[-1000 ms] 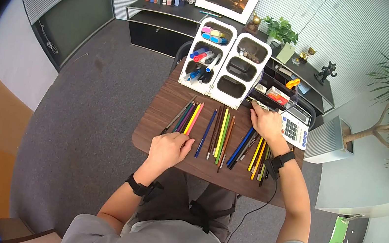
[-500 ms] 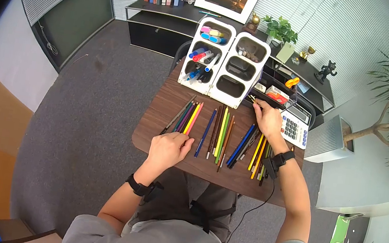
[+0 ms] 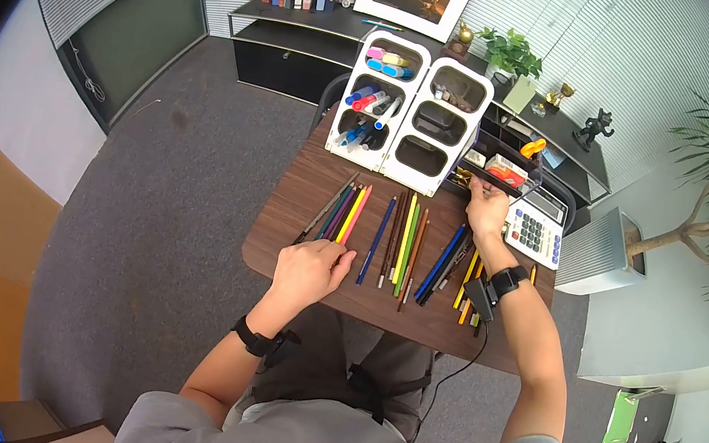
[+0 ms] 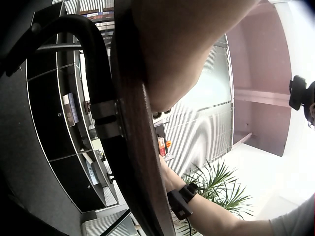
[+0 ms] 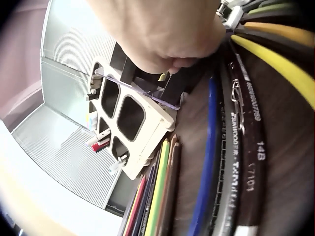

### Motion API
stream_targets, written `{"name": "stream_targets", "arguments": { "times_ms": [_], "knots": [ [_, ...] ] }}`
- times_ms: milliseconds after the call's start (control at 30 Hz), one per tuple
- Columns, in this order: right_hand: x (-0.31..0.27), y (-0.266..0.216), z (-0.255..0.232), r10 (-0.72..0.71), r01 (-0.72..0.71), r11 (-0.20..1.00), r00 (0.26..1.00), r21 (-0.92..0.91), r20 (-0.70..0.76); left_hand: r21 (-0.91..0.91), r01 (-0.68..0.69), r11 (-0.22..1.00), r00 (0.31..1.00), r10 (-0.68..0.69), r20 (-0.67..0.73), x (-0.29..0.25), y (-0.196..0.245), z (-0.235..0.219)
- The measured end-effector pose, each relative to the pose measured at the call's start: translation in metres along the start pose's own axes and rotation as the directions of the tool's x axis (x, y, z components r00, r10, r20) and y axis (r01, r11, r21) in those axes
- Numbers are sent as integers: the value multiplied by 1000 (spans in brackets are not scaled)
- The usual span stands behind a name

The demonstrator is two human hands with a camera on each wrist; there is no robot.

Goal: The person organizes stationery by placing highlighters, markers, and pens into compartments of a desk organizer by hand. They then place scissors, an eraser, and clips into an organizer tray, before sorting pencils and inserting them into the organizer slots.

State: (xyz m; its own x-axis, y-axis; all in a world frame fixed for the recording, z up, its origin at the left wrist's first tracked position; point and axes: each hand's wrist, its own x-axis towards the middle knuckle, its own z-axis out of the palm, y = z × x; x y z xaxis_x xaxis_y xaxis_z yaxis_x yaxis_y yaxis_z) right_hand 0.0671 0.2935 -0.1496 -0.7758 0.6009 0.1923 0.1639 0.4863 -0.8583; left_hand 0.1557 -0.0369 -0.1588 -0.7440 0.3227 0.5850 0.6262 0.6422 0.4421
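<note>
My right hand (image 3: 487,211) reaches over the front of the black desk organizer (image 3: 496,183), fingertips in its front compartment, partly hidden by the hand. In the right wrist view the fingers are curled, and a small yellowish piece (image 5: 162,77) shows right at the fingertips; I cannot tell whether they pinch it. Gold-coloured bits (image 3: 462,177) show in that compartment beside the hand. My left hand (image 3: 304,271) rests at the table's near edge, fingers loosely bent by the lower ends of several coloured pencils (image 3: 354,212). A paper clip (image 5: 236,93) lies on the dark pencils below the right wrist.
Two white pen holders (image 3: 410,180) stand at the back of the table (image 3: 282,220), the left one with markers and pens. A calculator (image 3: 535,236) lies right of my right hand. More pencils (image 3: 405,247) lie in groups across the front. A red-and-white box (image 3: 507,170) stands in the organizer.
My right hand has shifted slightly right, its fingers going from pointing over the organizer's front compartment to curled inside it. My left hand stays in place.
</note>
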Motion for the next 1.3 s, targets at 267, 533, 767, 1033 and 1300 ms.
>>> {"name": "stream_targets", "arguments": {
  "times_ms": [267, 533, 767, 1033, 1300],
  "knots": [
    [-16, -18, -8, 91, -110, 987, 984, 116, 155, -13, 2, 1000, 1000, -2, 11, 1, 1, -1],
    [-21, -22, -24, 130, -156, 982, 967, 107, 218, -16, -2, 1000, 1000, 2, -9, 1, 2, -2],
    [-23, -12, -32, -32, 135, 937, 952, -323, 304, -6, -7, 1000, 1000, 7, 1, 2, 5, -4],
    [-33, -26, -50, -134, 196, 963, 944, -187, 301, -36, -31, 999, 999, 30, -31, 2, 5, -5],
    [-85, -13, -126, -196, 235, 962, 948, -136, 252, -204, 32, 979, 993, -9, 114, 24, 47, -23]
  ]
}}
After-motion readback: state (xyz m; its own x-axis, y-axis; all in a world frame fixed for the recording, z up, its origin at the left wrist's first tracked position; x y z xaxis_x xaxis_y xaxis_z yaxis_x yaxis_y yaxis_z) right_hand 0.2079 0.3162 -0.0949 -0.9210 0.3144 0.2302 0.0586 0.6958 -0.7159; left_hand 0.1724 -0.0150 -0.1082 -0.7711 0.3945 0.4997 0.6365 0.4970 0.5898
